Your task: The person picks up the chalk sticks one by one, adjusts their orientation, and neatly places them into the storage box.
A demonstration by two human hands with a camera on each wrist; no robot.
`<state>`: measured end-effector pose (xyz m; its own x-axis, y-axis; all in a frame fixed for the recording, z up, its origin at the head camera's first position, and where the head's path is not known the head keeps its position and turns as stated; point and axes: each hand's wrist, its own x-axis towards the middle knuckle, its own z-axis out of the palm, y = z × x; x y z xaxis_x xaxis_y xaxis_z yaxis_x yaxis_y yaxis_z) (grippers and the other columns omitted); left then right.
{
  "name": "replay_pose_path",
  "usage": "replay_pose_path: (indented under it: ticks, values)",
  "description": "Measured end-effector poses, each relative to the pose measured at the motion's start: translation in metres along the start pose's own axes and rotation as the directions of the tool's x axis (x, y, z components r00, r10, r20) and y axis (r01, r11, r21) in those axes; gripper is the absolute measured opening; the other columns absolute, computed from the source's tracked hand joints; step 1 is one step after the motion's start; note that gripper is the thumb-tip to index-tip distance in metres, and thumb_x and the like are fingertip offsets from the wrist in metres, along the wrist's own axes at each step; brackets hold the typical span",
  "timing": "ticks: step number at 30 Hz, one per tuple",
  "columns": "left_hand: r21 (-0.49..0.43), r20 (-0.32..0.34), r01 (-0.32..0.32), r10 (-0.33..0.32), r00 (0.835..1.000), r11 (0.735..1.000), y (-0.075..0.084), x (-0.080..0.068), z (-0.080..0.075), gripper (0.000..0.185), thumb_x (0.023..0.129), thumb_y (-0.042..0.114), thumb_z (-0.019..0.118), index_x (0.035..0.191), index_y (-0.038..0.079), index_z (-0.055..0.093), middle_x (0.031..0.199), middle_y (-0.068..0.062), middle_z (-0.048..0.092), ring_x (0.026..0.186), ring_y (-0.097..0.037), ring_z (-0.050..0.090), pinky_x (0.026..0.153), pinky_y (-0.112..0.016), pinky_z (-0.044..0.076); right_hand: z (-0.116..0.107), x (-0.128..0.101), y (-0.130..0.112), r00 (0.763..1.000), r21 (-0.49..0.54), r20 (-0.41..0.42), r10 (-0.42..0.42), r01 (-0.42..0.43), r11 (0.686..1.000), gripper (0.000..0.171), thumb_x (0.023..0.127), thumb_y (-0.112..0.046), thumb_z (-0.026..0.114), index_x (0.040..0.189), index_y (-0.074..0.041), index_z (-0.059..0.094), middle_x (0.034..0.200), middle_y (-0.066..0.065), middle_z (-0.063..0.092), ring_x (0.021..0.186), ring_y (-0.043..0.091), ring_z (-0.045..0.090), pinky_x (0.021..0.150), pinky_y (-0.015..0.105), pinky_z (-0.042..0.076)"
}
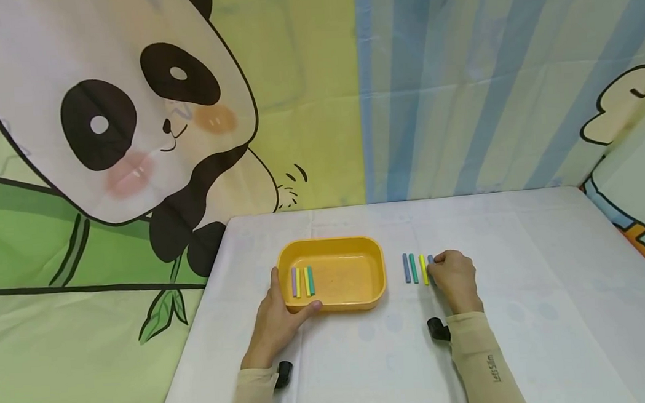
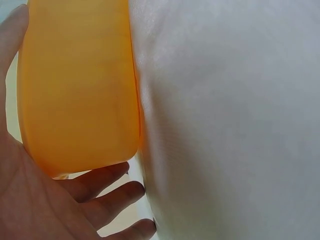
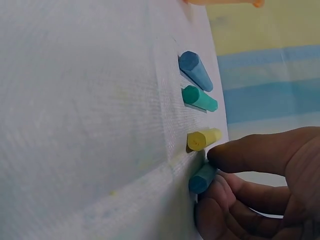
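Nearest the camera, two beige sleeves come in from the bottom edge, the right one printed with small dark lettering, a black strap showing at each wrist. The left hand [image 1: 276, 318] cups the near left corner of the yellow tray [image 1: 373, 269], thumb up along the left wall and fingers [image 2: 107, 200] spread loosely under and against the smooth, rounded plastic; it steadies the tray more than it grips it. Over on the right, the right hand [image 1: 456, 278] is down on the table with thumb and curled fingers [image 3: 240, 155] pinching the blue chalk stick [image 3: 202, 179], the last one in its row, which lies flat on the cloth, and the wrist view shows its faceted, matte end peeking out between the fingertips. Just to its left lie three more sticks, side by side and close together on the cloth: a yellow stick [image 1: 423, 269], a green stick [image 1: 413, 268] and a grey-blue stick [image 1: 406, 268], all short, chalky and dull in finish. Inside the tray, against its left side, three more sticks [image 1: 302, 281] lie parallel, purple, yellow and green, on a slightly dusty floor. Everything sits on a white tablecloth [image 1: 526, 275] with a fine woven texture and faint creases. Behind the table hangs a fabric backdrop, a big cartoon panda [image 1: 106, 104] on green at the left, pale blue and yellow stripes to the right.
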<state>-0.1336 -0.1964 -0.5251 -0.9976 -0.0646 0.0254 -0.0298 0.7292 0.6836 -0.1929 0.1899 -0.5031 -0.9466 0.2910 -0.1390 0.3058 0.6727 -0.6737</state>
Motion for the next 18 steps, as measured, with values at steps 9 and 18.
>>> replay_pose_path:
  ticks: [9, 18]
  values:
    - [-0.011, -0.001, 0.006, -0.006, 1.0, 1.0, 0.0003, -0.0002, -0.001, 0.14, 0.064, 0.087, 0.07, 0.163, 0.026, -0.007, 0.159, -0.018, 0.034, 0.14, -0.035, 0.04, 0.113, -0.056, 0.034, 0.0002, -0.0007, -0.0027, 1.0, -0.012, 0.006, -0.014, 0.014, 1.0, 0.029, 0.089, -0.014, 0.064, 0.109, 0.006, 0.072, 0.107, 0.025, 0.07, 0.095, 0.038, 0.066, 0.077, 0.048, 0.057]
    - [-0.009, 0.006, -0.003, 0.003, 1.0, 1.0, 0.001, -0.0003, -0.0024, 0.14, 0.064, 0.087, 0.07, 0.163, 0.025, -0.007, 0.158, -0.018, 0.035, 0.14, -0.035, 0.041, 0.113, -0.055, 0.034, -0.0015, -0.0004, -0.0046, 1.0, 0.012, 0.002, 0.004, -0.004, 1.0, 0.03, 0.089, -0.015, 0.065, 0.11, 0.006, 0.072, 0.109, 0.025, 0.07, 0.098, 0.038, 0.066, 0.079, 0.049, 0.057]
